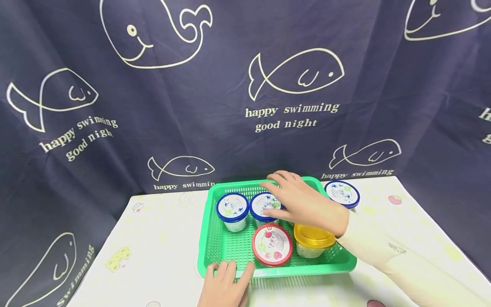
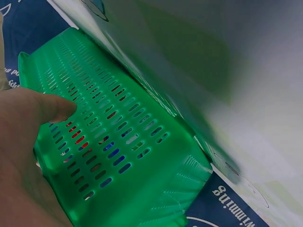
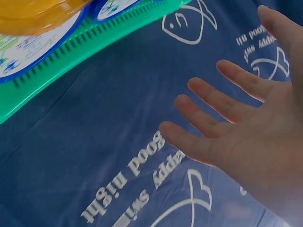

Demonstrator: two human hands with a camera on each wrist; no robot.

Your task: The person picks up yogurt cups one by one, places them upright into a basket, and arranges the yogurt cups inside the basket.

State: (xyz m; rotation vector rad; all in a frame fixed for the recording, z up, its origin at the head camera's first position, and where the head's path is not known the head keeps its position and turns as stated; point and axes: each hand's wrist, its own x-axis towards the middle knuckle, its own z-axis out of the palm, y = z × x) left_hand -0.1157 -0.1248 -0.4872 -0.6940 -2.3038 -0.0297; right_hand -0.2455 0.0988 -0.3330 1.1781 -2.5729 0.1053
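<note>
My left hand (image 1: 226, 285) grips the front rim of a green plastic basket (image 1: 209, 238). Its thumb lies against the slotted outer wall in the left wrist view. Over the basket's back right part, my right hand (image 1: 303, 204) has its fingers spread and holds nothing, as the right wrist view shows. Two blue-lidded tubs, one at the left (image 1: 232, 208) and one partly behind the right fingers (image 1: 261, 202), stand along the back inside. In front are a red-lidded tub (image 1: 272, 245) and a yellow-lidded tub (image 1: 314, 236). My right hand and forearm hide part of the basket.
Outside the basket, by its back right corner, another blue-lidded tub (image 1: 342, 193) stands on the table. A pale patterned cloth (image 1: 161, 238) covers the table. Behind hangs a dark blue curtain (image 1: 230, 140) with white fish drawings, close to the basket's far rim.
</note>
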